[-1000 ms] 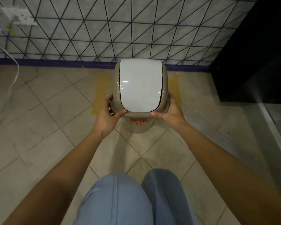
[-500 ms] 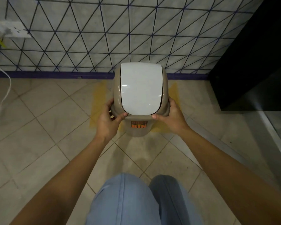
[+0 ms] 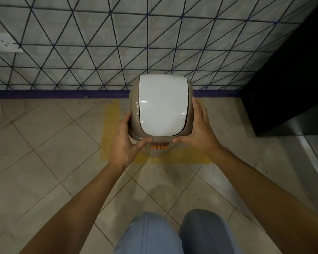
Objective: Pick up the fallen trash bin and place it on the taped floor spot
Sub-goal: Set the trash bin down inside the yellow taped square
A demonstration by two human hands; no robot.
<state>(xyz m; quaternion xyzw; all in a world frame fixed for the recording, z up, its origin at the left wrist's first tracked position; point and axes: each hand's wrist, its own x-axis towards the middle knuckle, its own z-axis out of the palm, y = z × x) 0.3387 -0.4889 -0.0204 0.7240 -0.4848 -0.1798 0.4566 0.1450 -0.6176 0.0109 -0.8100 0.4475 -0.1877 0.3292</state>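
Carried farther toward the tiled wall (image 3: 99, 52) since a second ago, one upright trash bin (image 3: 161, 125), glossy beige plastic with a rounded white swing lid (image 3: 162, 105), is standing over the yellow taped floor spot (image 3: 116, 125). I am clasping its rim between my left hand (image 3: 126, 143) and right hand (image 3: 200, 129).

Your left hand (image 3: 126, 142) clasps the trash bin (image 3: 161, 109) on its left, your right hand (image 3: 200, 129) on its right; the bin stands upright over the taped floor spot (image 3: 173, 159); wall (image 3: 117, 43) behind; cabinet (image 3: 292, 79) to the right; your knees (image 3: 173, 235) nearest you.
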